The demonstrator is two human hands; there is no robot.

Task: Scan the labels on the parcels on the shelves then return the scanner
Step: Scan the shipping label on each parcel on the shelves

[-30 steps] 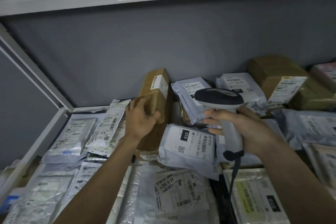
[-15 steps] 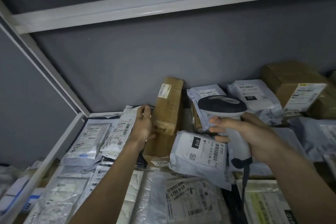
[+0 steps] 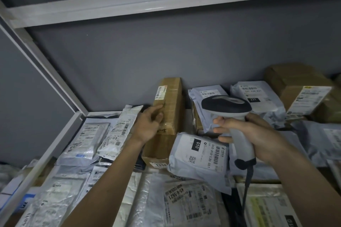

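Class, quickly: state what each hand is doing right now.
Left hand: fingers rest against the upright cardboard box, not gripping.
Right hand: grips the scanner by its handle.

The left hand (image 3: 150,125) rests against the side of a tall cardboard box (image 3: 168,108) standing upright at the grey back wall, its fingers (image 3: 159,116) loosely curled on the cardboard. The right hand (image 3: 245,134) grips the handle of a white scanner (image 3: 228,108) (dark head, cable hanging down) above a grey mailer marked 010 (image 3: 201,155). Parcels crowd the shelf (image 3: 42,160).
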